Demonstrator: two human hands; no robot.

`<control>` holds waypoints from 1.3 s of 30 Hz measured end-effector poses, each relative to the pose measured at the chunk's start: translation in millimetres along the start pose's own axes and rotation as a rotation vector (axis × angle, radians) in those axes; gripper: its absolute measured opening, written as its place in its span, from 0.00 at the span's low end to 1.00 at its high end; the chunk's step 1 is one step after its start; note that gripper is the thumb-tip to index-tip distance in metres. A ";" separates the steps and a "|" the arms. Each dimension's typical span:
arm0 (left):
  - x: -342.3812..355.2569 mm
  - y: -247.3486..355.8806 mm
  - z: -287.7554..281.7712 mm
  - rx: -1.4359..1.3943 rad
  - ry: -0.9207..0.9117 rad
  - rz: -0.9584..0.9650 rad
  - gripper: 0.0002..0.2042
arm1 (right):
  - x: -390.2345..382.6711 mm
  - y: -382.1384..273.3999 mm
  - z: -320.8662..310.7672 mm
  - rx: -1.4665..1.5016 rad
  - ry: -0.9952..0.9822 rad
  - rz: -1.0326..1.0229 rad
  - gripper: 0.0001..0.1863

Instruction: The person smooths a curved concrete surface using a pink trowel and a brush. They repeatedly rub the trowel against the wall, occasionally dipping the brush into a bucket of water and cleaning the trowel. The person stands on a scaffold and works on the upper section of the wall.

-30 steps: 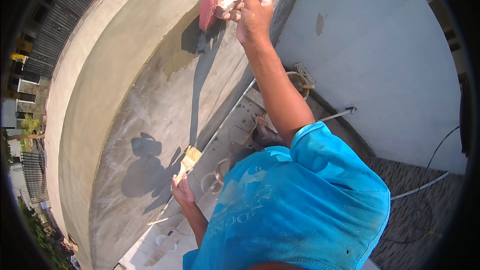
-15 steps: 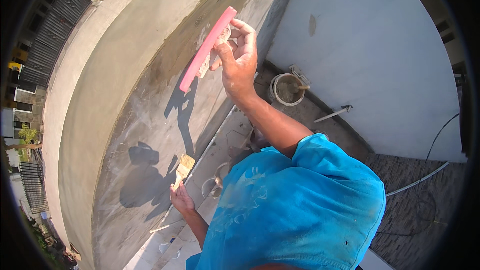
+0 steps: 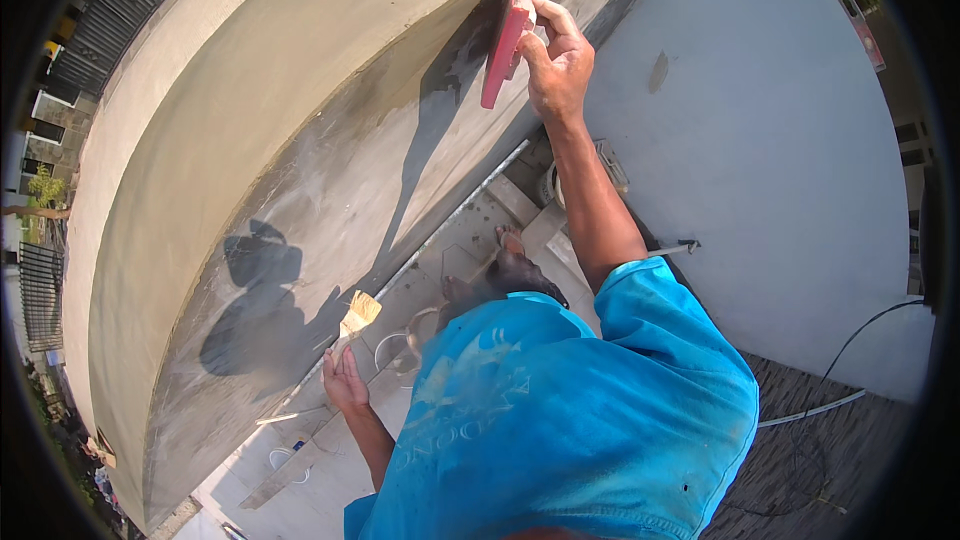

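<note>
My right hand (image 3: 563, 68) reaches out at the top, closed around the back of a pink-red plastering float (image 3: 507, 40). The float's narrow side shows, smeared with pale mortar. It is held close to the grey plastered wall (image 3: 330, 190) and casts a long shadow there; whether it touches I cannot tell. Lower left, my left hand (image 3: 346, 382) is closed on the handle of a flat paintbrush (image 3: 358, 315), pale bristles pointing up and away. The brush is near the foot of the wall, by its lower edge strip.
A white-painted wall (image 3: 760, 140) stands on the right, with a pipe stub (image 3: 675, 248) low on it. A bucket (image 3: 550, 185) is partly hidden behind my right forearm. Round containers (image 3: 392, 348) sit on the tiled floor near my feet. A hose (image 3: 810, 410) lies at the right.
My right hand has moved up and to the right along the wall with the float, which is turned more edge-on. The paintbrush has shifted slightly left and up. The whole view has shifted.
</note>
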State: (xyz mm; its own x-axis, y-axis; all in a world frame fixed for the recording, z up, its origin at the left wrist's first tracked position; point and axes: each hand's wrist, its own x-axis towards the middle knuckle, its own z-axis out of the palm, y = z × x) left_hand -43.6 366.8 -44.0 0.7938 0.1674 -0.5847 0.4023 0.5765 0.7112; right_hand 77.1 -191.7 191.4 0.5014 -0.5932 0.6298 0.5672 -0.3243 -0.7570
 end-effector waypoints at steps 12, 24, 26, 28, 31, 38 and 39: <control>9.1 13.2 23.7 -0.028 0.037 -0.026 0.20 | -107.7 -73.4 80.8 -0.098 -0.355 -0.328 0.25; 0.6 -11.1 23.0 -0.069 0.044 -0.081 0.21 | -93.8 -6.1 95.2 -0.457 -0.438 -0.786 0.28; -3.8 -10.5 20.5 -0.071 0.060 -0.075 0.21 | -111.2 -4.4 89.5 -0.418 -0.496 -0.720 0.30; -7.2 -7.7 22.2 -0.070 0.068 -0.055 0.21 | -87.5 -19.4 82.9 -0.432 -0.321 -0.743 0.29; -19.3 -0.8 24.4 -0.061 0.066 -0.035 0.20 | -20.6 -35.3 76.2 -0.488 -0.107 -0.809 0.28; -14.6 -0.5 28.6 -0.058 0.042 -0.011 0.20 | -118.7 -4.3 101.0 -0.430 -0.562 -0.737 0.26; -8.5 -0.4 32.5 -0.071 0.040 -0.006 0.20 | -124.4 -8.2 99.0 -0.394 -0.574 -0.722 0.27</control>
State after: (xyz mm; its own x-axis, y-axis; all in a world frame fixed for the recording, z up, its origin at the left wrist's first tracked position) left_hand -35.7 339.2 -26.7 0.7719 0.1944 -0.6053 0.3728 0.6328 0.6787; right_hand 74.8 -42.2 136.4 0.4210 0.2537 0.8709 0.6552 -0.7490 -0.0986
